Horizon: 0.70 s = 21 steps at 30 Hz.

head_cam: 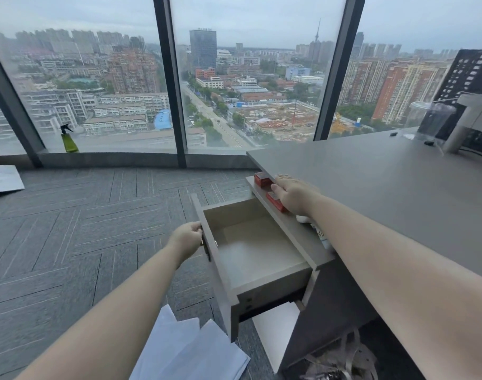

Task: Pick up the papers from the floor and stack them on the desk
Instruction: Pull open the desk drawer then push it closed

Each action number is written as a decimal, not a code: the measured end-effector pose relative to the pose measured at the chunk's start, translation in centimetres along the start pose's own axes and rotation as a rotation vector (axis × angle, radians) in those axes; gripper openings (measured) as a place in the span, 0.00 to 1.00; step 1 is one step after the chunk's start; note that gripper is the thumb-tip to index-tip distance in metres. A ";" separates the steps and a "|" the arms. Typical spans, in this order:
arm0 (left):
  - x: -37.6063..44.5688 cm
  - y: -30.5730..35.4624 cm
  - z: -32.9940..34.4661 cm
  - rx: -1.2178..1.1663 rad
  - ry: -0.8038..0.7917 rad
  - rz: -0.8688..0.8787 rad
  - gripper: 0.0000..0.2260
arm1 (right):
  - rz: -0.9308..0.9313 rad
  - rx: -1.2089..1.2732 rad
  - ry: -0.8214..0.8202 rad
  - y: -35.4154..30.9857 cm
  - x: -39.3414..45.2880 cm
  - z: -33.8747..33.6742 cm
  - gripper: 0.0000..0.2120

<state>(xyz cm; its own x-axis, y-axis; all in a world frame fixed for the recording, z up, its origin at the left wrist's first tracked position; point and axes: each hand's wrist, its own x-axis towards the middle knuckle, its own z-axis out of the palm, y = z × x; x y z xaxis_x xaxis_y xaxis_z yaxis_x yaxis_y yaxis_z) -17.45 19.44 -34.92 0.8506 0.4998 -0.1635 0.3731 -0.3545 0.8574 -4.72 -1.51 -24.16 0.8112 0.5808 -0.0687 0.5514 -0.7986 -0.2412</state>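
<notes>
1. Grey carpet tiles [83, 229], laid in a herringbone pattern with pale seams, ran up to floor-to-ceiling windows [102, 78] over a hazy city.
2. Beside the matte grey desk [385, 187], a drawer [256, 250] stood pulled out, its smooth beige interior bare.
3. The left hand [186, 238] reached forward on a straight arm, fingers curled shut around the handle on the drawer's front panel.
4. The right hand [293, 194] lay palm down, fingers loosely spread and gripping nothing, over the desk's left edge, touching a red box [275, 201] on the shelf just under the top.
5. A second red box [261, 179] sat farther along that shelf.
6. Loose white papers [190, 352] lay overlapping on the carpet below the drawer, under the left forearm.
7. Another white sheet [2, 179] lay well to the left of the desk, near the window.
8. A green spray bottle [69, 139] stood on the window sill.
9. A clear plastic cup [429, 120] stood at the desk's far end.
</notes>
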 end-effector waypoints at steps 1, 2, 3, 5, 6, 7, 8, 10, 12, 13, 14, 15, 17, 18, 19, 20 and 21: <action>0.5 0.2 0.8 -0.003 -0.040 0.008 0.20 | -0.005 -0.005 -0.001 0.0 0.1 -0.1 0.26; 0.9 0.4 1.5 -0.001 -0.074 0.010 0.22 | -0.012 -0.011 -0.004 0.1 0.2 -0.1 0.26; 1.4 0.5 2.3 0.000 -0.103 0.010 0.24 | -0.018 -0.014 -0.007 0.2 0.4 -0.2 0.26; 2.0 0.9 3.6 0.001 -0.142 0.001 0.29 | -0.028 0.003 -0.012 0.4 0.6 -0.3 0.26; 2.3 1.1 4.2 0.008 -0.150 0.005 0.30 | -0.034 0.020 -0.011 0.6 0.8 -0.3 0.26; 2.5 1.4 4.9 0.021 -0.155 0.016 0.30 | -0.039 0.042 -0.011 0.8 0.9 -0.4 0.26; 2.6 1.7 5.4 0.034 -0.162 0.027 0.30 | -0.041 0.062 -0.012 0.9 1.0 -0.5 0.26; 3.0 2.5 6.6 0.064 -0.179 0.048 0.30 | -0.045 0.080 -0.008 1.1 1.3 -0.5 0.26; 3.5 3.1 7.6 0.076 -0.199 0.062 0.30 | -0.053 0.071 -0.006 1.3 1.7 -0.4 0.26; 3.8 3.3 8.0 0.075 -0.211 0.071 0.30 | -0.056 0.064 -0.004 1.3 1.8 -0.3 0.26; 4.2 3.6 8.6 0.075 -0.224 0.078 0.30 | -0.058 0.059 0.000 1.4 2.0 -0.2 0.26; 4.6 3.8 9.1 0.085 -0.233 0.089 0.30 | -0.061 0.055 0.004 1.5 2.1 -0.1 0.26; 5.3 4.1 10.4 0.120 -0.245 0.105 0.31 | -0.067 0.052 0.008 1.6 2.3 0.0 0.26; 5.5 4.3 10.9 0.134 -0.245 0.111 0.31 | -0.068 0.049 0.008 1.7 2.4 0.1 0.26; 5.9 4.4 11.4 0.138 -0.241 0.116 0.31 | -0.068 0.044 0.008 1.7 2.5 0.2 0.26; 6.1 4.5 11.8 0.139 -0.235 0.119 0.31 | -0.069 0.038 0.008 1.8 2.6 0.2 0.26; 6.4 4.3 11.9 0.146 -0.229 0.123 0.31 | -0.072 0.034 0.008 1.8 2.7 0.3 0.26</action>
<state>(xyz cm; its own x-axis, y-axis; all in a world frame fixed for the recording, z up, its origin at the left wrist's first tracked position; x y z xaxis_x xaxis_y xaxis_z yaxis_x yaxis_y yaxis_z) -5.95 11.66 -38.07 0.9480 0.2602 -0.1831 0.2973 -0.5193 0.8012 -1.59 -1.36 -25.03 0.7711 0.6353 -0.0426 0.6016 -0.7487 -0.2784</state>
